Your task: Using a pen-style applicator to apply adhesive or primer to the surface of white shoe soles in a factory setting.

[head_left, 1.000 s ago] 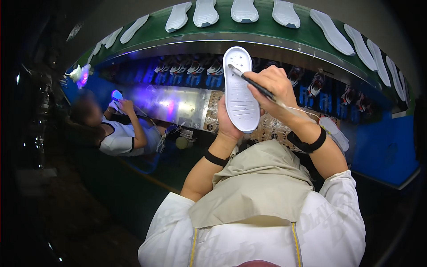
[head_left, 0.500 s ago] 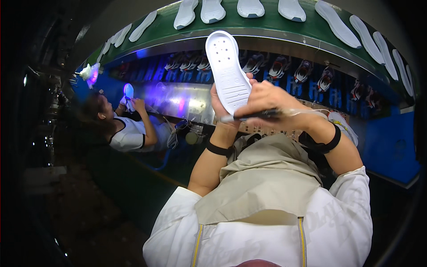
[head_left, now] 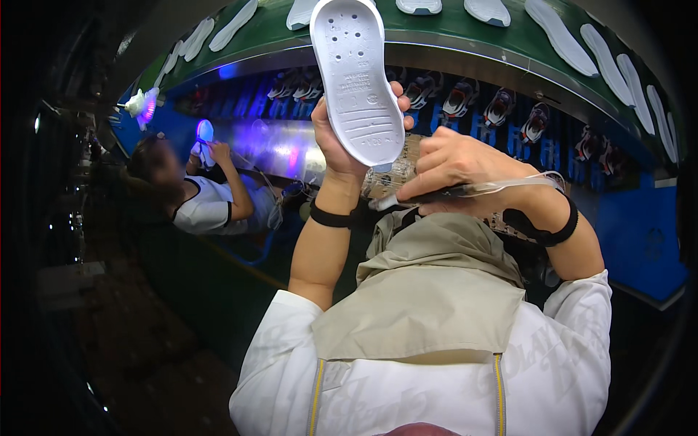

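My left hand [head_left: 334, 145] is closed around a white shoe sole [head_left: 354, 87], thumb at its left edge and fingertips at its right. The sole is raised upright, its hollow side showing, with small holes towards the far end and ridges towards the near end. In my right hand [head_left: 465, 171] is a slim dark-handled brush [head_left: 436, 195] with a pale tip pointing left. Clear tubing runs from the brush back over my right wrist. The tip is below the sole and apart from it. My palm hides part of the handle.
White soles lie along a green conveyor belt [head_left: 465, 33] at the far side. Under it, shoes [head_left: 500, 105] sit on a blue rack. At left, a person [head_left: 211, 196] works on another sole beside a metal table [head_left: 273, 149]. A blue panel [head_left: 647, 240] stands at right.
My left hand has lifted the sole up and away, further left. My right hand has come off the sole, moving right with the brush.
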`<action>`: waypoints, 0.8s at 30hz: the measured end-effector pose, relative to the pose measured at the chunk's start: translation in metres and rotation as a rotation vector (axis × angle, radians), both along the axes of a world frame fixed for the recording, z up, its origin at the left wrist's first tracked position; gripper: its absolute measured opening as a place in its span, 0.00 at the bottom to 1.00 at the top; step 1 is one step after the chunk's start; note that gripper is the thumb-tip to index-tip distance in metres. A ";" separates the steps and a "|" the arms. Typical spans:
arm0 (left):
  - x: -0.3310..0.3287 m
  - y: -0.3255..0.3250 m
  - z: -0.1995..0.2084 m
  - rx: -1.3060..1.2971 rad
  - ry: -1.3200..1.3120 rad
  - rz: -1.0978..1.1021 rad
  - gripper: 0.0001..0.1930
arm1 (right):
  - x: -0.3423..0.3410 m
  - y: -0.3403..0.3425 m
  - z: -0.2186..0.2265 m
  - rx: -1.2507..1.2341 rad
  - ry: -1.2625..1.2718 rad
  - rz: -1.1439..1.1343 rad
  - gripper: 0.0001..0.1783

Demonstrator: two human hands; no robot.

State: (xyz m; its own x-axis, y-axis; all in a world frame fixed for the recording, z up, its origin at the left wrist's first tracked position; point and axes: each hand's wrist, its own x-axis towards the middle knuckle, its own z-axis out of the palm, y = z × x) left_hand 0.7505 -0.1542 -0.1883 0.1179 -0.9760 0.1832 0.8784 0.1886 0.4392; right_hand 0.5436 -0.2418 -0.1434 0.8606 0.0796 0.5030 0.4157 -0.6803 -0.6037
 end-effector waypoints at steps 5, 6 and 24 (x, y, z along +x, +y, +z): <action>0.007 -0.006 0.010 -0.017 -0.247 0.028 0.44 | 0.000 -0.006 0.004 -0.061 0.009 -0.226 0.20; 0.006 -0.004 0.013 -0.019 -0.241 0.034 0.44 | -0.002 -0.006 0.006 -0.065 0.015 -0.221 0.20; 0.039 -0.021 0.028 0.322 -0.617 -0.209 0.30 | 0.002 -0.022 0.009 -0.275 0.172 -0.036 0.20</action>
